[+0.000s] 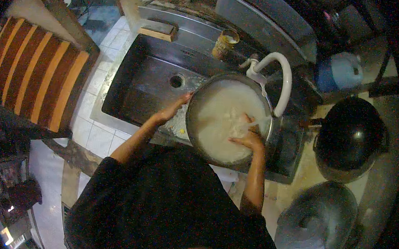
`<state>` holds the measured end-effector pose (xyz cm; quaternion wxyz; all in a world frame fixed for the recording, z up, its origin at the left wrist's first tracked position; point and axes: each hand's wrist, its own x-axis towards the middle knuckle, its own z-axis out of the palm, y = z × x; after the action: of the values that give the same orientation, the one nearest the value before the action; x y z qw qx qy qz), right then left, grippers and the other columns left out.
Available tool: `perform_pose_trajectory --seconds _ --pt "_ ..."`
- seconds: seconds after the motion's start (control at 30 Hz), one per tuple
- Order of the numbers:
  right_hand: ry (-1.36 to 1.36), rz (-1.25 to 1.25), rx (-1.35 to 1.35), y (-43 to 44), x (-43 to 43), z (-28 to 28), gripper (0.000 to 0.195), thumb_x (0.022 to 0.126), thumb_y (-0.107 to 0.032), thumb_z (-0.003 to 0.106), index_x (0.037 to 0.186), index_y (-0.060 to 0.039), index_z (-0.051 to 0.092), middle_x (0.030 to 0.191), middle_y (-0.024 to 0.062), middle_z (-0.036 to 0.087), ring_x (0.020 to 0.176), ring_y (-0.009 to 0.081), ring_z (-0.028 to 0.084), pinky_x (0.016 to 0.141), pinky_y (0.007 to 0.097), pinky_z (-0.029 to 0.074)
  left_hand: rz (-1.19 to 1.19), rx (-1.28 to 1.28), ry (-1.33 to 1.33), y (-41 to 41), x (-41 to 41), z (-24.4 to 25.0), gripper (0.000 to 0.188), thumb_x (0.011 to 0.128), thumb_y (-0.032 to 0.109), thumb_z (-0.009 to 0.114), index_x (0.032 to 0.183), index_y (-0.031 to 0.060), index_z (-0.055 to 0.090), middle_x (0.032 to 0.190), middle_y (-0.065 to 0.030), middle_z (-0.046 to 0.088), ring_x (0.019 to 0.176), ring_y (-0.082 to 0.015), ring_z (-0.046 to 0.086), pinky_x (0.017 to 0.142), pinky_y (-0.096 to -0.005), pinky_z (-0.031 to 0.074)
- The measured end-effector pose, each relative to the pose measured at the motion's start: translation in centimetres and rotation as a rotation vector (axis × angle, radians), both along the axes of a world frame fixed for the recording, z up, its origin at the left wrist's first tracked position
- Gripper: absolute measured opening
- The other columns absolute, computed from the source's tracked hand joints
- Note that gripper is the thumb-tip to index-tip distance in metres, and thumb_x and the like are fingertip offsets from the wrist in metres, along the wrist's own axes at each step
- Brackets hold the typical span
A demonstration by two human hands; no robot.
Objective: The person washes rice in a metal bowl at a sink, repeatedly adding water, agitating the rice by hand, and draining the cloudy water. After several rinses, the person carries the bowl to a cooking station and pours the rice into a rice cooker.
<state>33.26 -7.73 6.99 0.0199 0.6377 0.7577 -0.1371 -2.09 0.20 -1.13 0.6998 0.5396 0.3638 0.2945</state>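
A large round metal pot full of cloudy whitish liquid stands over the right part of a double steel sink. My left hand touches the pot's left rim with its fingers; whether it grips the rim is not clear. Fingers spread, my right hand is at the liquid on the pot's right side, its fingertips partly under the surface. What lies beneath the cloudy liquid is hidden. A white curved faucet reaches over the pot's right edge, and water seems to run from it beside my right hand.
Behind the pot stands a yellowish cup. A wooden-edged block lies at the sink's back left corner. On the right are a dark wok-like pan and a large metal lid or basin. A striped wooden surface is at far left.
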Motion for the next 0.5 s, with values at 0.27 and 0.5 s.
perform_pose_trajectory --seconds 0.27,0.5 --pt "0.146 -0.247 -0.089 5.8 -0.1 -6.7 0.068 0.078 -0.029 0.079 0.135 -0.0071 0.048 0.137 0.0130 0.049 0.117 0.0254 0.054 0.096 0.0385 0.048 0.233 -0.090 0.017 -1.4 5.0 0.0 0.077 0.097 0.059 0.039 0.153 0.0089 0.024 0.158 -0.0117 0.023 0.146 -0.0286 0.018 0.118 -0.0451 0.017" --pt "0.978 -0.319 -0.329 4.4 8.2 -1.6 0.069 0.083 -0.023 0.076 0.141 -0.0056 0.043 0.141 0.0134 0.045 0.115 0.0229 0.056 0.094 0.0358 0.049 0.149 -0.067 0.086 -2.0 3.7 1.3 0.084 0.097 0.063 0.032 0.152 0.0002 0.018 0.160 -0.0147 0.015 0.148 -0.0273 0.011 0.120 -0.0390 0.010"
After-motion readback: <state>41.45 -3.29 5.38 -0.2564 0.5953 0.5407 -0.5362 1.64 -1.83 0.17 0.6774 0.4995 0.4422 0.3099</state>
